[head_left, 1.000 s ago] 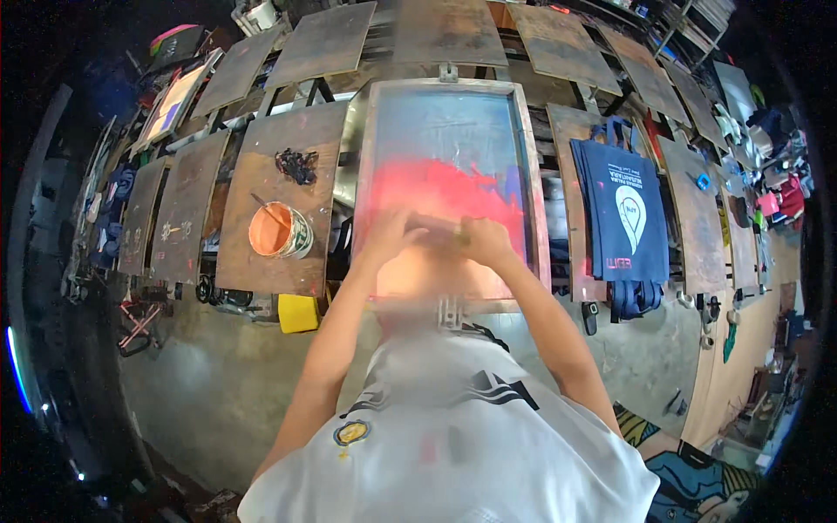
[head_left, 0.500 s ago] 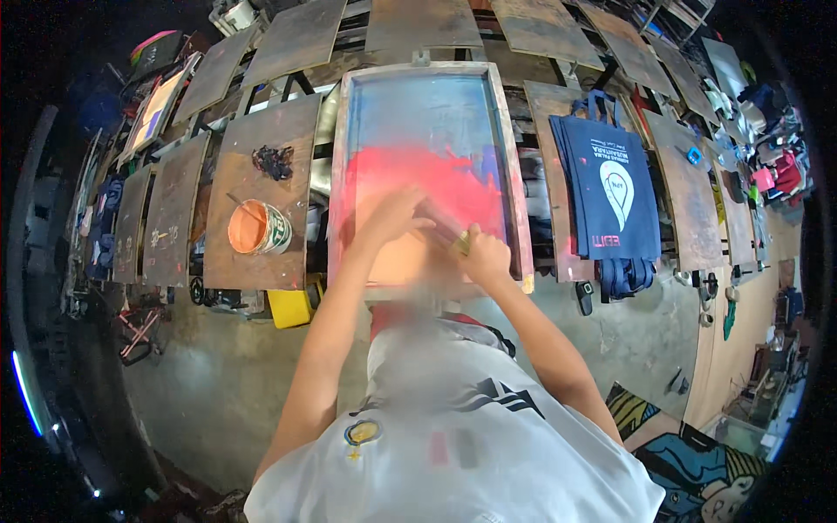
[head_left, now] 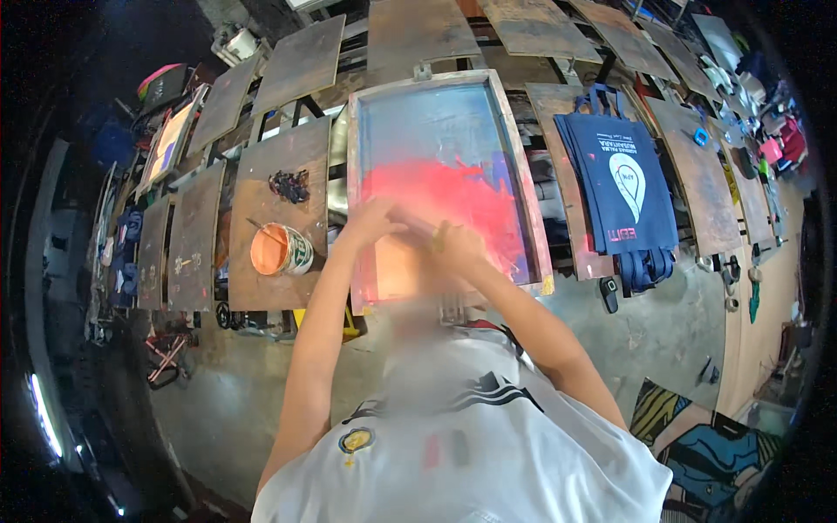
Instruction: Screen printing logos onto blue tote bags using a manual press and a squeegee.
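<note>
Both of my hands grip a squeegee (head_left: 414, 225) held at a slant over the lower half of a wooden-framed printing screen (head_left: 440, 118). My left hand (head_left: 370, 222) is closed on its upper-left end, and my right hand (head_left: 458, 248) on the lower-right part. Pink-red ink (head_left: 475, 200) covers much of the screen's middle, with a blue area above and a pale orange patch at lower left. A metal clamp (head_left: 422, 71) is at the frame's top. The squeegee's blade is too blurred to make out.
Left, a board (head_left: 266, 157) carries an orange-paint bucket (head_left: 270, 248) with a stick in it and a dark crumpled lump (head_left: 288, 185). Right, navy tote bags (head_left: 593, 192) lie stacked on another board. More boards (head_left: 410, 30) surround the screen. A yellow object (head_left: 349, 324) sits below.
My hands have moved left relative to the screen, still on the squeegee, which has gone from nearly level to slanting. The view has shifted slightly.
</note>
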Action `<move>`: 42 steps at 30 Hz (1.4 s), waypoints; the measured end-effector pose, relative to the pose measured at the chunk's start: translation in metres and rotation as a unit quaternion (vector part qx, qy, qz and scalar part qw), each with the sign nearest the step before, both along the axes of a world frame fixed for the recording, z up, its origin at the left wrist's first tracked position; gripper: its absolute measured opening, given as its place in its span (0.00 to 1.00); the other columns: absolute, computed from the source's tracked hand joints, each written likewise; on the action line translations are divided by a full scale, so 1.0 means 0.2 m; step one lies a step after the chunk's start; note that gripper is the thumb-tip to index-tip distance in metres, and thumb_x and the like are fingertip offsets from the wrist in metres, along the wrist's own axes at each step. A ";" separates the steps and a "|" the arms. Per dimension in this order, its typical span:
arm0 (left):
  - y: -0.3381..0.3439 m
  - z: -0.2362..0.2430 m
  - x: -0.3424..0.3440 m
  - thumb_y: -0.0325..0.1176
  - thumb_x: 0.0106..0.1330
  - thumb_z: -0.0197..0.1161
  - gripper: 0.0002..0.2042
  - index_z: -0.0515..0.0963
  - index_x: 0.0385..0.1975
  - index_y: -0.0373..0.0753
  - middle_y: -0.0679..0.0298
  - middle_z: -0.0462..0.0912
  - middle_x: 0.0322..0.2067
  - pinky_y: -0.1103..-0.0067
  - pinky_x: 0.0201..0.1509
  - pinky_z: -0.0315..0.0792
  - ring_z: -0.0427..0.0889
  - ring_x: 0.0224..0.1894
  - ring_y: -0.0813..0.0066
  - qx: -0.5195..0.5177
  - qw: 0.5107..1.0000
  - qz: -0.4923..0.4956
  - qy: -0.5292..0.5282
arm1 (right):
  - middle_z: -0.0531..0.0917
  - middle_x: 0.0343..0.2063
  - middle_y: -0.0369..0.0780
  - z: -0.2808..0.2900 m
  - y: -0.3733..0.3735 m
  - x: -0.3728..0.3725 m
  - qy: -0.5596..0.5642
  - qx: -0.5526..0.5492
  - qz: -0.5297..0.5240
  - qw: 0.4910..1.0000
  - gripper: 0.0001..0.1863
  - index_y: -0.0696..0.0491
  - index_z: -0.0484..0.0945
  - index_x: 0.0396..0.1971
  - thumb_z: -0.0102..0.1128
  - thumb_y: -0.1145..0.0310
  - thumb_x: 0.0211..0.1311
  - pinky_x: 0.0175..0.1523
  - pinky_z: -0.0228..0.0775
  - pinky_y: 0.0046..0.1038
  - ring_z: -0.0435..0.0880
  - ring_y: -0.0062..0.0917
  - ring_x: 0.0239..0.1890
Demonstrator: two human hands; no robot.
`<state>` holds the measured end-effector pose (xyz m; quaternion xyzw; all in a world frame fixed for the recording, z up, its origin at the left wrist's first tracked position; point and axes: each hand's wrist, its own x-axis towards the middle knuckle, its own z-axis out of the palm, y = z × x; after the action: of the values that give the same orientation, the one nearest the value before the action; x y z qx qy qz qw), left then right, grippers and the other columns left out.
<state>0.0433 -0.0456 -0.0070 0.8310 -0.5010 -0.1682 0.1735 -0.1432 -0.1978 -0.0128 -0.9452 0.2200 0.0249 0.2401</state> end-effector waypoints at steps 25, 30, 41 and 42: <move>-0.25 -0.14 0.07 0.45 0.52 0.73 0.27 0.76 0.50 0.39 0.56 0.76 0.50 0.65 0.55 0.71 0.75 0.54 0.54 -0.101 0.980 -0.151 0.077 | 0.85 0.34 0.52 -0.03 0.09 -0.13 0.046 0.017 -0.166 0.985 0.35 0.59 0.75 0.42 0.71 0.45 0.43 0.42 0.77 0.46 0.86 0.48 0.39; -0.39 -0.16 -0.15 0.45 0.53 0.72 0.26 0.76 0.48 0.39 0.59 0.76 0.48 0.64 0.54 0.71 0.76 0.52 0.57 -0.137 0.974 -0.158 0.088 | 0.85 0.38 0.51 -0.03 -0.02 -0.34 0.075 -0.068 -0.148 0.984 0.33 0.55 0.77 0.42 0.70 0.44 0.42 0.50 0.73 0.50 0.84 0.48 0.44; -0.11 -0.17 0.30 0.48 0.49 0.74 0.25 0.78 0.45 0.42 0.60 0.78 0.45 0.66 0.53 0.70 0.76 0.52 0.59 -0.138 0.970 -0.190 0.055 | 0.86 0.36 0.48 -0.07 0.37 0.10 0.088 -0.054 -0.180 0.978 0.34 0.58 0.78 0.40 0.71 0.44 0.40 0.54 0.68 0.53 0.85 0.44 0.43; -0.10 -0.14 0.34 0.48 0.49 0.74 0.25 0.78 0.45 0.41 0.61 0.78 0.45 0.66 0.53 0.70 0.76 0.51 0.58 -0.120 0.970 -0.200 0.066 | 0.86 0.35 0.48 -0.05 0.38 0.12 0.082 -0.053 -0.170 0.980 0.33 0.58 0.78 0.40 0.70 0.45 0.41 0.54 0.69 0.52 0.86 0.43 0.43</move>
<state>0.1104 -0.0656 -0.0360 0.6742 -0.6609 -0.1922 0.2678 -0.1193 -0.1208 -0.0236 -0.8999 0.3979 0.0498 0.1715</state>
